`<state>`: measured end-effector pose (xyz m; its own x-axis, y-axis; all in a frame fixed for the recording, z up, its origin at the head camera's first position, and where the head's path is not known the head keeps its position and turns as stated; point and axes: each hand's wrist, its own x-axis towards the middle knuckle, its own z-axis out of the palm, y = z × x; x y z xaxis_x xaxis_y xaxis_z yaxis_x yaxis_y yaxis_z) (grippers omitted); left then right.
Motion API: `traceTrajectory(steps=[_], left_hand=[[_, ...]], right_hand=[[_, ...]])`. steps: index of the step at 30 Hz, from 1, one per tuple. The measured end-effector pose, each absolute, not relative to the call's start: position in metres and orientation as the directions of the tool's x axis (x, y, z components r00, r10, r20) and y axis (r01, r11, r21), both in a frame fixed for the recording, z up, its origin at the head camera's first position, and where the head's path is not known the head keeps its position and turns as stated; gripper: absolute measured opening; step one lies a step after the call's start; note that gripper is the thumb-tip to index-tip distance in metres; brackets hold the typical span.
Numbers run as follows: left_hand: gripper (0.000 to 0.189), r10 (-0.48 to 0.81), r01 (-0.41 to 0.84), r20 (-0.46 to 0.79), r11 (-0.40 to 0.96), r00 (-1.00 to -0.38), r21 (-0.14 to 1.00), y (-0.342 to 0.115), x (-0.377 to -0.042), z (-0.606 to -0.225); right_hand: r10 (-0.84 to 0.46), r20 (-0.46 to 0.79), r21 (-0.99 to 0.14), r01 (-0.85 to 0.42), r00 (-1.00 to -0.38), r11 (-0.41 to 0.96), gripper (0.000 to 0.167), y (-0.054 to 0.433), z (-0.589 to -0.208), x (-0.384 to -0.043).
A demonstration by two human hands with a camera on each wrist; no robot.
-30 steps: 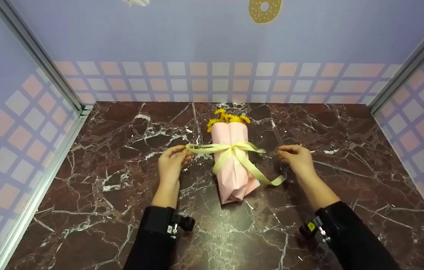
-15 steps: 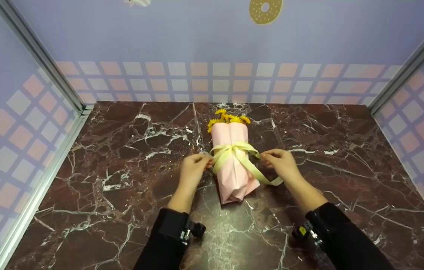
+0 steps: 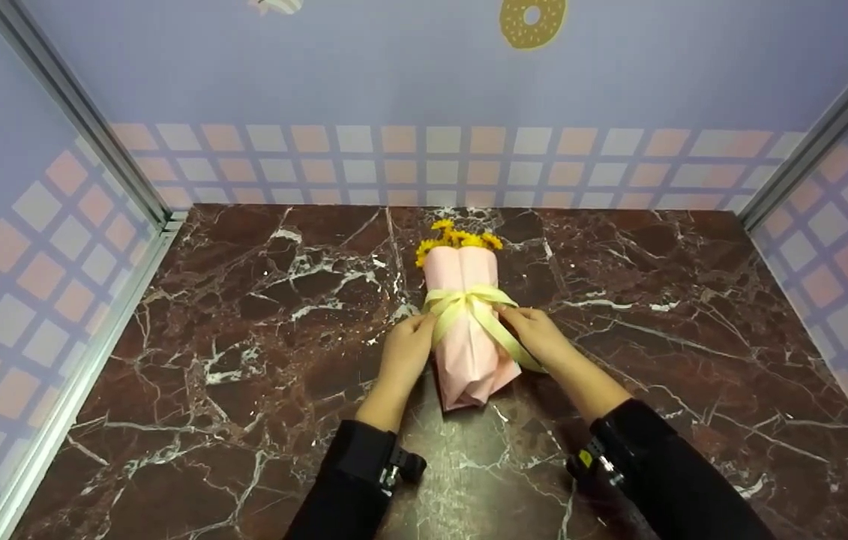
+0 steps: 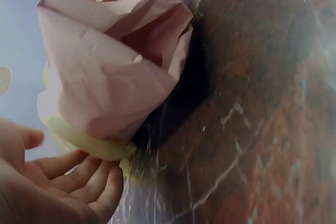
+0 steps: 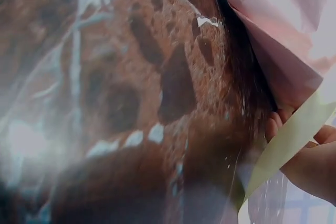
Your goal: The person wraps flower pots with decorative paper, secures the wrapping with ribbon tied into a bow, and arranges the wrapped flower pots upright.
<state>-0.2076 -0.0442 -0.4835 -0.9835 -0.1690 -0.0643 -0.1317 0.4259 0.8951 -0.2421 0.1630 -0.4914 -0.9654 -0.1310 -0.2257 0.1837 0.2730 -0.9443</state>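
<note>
A bouquet of yellow flowers [image 3: 456,237] lies on the table, wrapped in pink paper [image 3: 461,360]. A pale yellow ribbon [image 3: 466,298] is tied round its middle in a bow, one tail trailing to the right. My left hand [image 3: 407,349] touches the bouquet's left side; in the left wrist view its fingers [image 4: 79,177] reach the ribbon band, the thumb standing apart. At the right side my right hand [image 3: 540,336] touches the wrap and ribbon. The right wrist view shows the ribbon tail crossing in front of its fingers, which are partly hidden.
The table [image 3: 244,420] has a dark red marble pattern with white veins. Purple walls with pink and white squares [image 3: 397,172] enclose it at the back, left and right.
My left hand has let go of the ribbon loop it was drawing leftward and has moved in to the bouquet. My right hand has come leftward to the other side. The bouquet stays in place.
</note>
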Motion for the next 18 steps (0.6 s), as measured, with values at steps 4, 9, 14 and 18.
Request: traceTrajectory(steps=[4, 9, 14, 18], left_hand=[[0.045, -0.203, -0.183, -0.105, 0.42, -0.974, 0.889, -0.037, -0.21, -0.484], [0.051, -0.261, -0.225, -0.114, 0.449, -0.959, 0.865, -0.032, -0.208, -0.488], [0.055, -0.292, -0.237, -0.11, 0.446, -0.95, 0.863, -0.032, -0.205, -0.492], [0.053, -0.299, -0.248, -0.124, 0.425, -0.946, 0.87, -0.031, -0.208, -0.492]], right_hand=[[-0.131, -0.327, -0.936, 0.301, -0.936, 0.183, 0.042, 0.156, -0.492, -0.247], [-0.088, -0.442, -0.882, 0.414, -0.893, 0.226, 0.056, 0.145, -0.482, -0.25], [-0.143, -0.495, -0.869, 0.484, -0.857, 0.101, 0.061, 0.137, -0.478, -0.254], [-0.165, -0.502, -0.865, 0.492, -0.849, 0.102, 0.063, 0.136, -0.477, -0.257]])
